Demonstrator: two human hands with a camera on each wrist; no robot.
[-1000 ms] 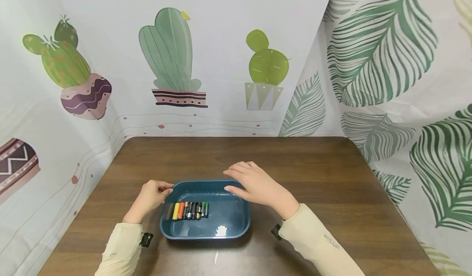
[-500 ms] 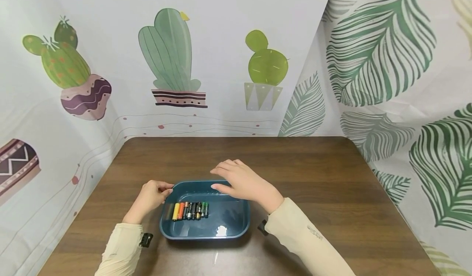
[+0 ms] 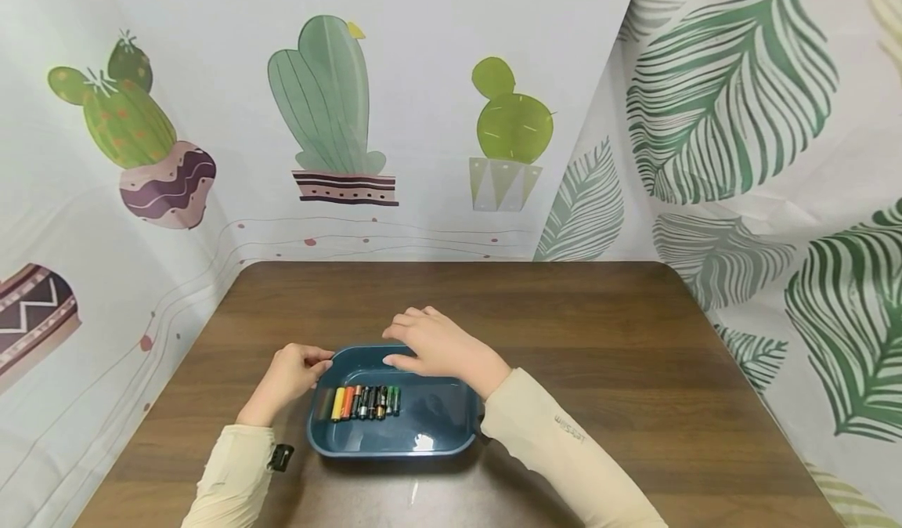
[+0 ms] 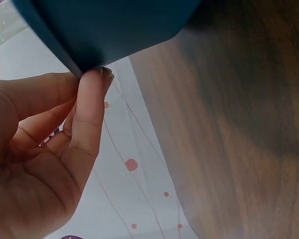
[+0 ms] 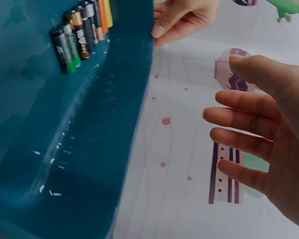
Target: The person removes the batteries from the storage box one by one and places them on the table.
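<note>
Left fingers (image 4: 89,112) pinch the glossy blue tray (image 3: 431,409).

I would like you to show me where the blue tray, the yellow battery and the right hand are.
Blue tray (image 3: 438,407), head view: bare inner floor.
Yellow battery (image 3: 338,404), head view: middle of its side.
Right hand (image 3: 440,347), head view: its back.

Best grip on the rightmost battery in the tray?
I'd pinch the battery by its two ends, right hand coming from above and the right. It lies on its side with its neighbour close along its left, leaving little room to pinch across. Its ends look free, and bare tray floor lies to its right.
</note>
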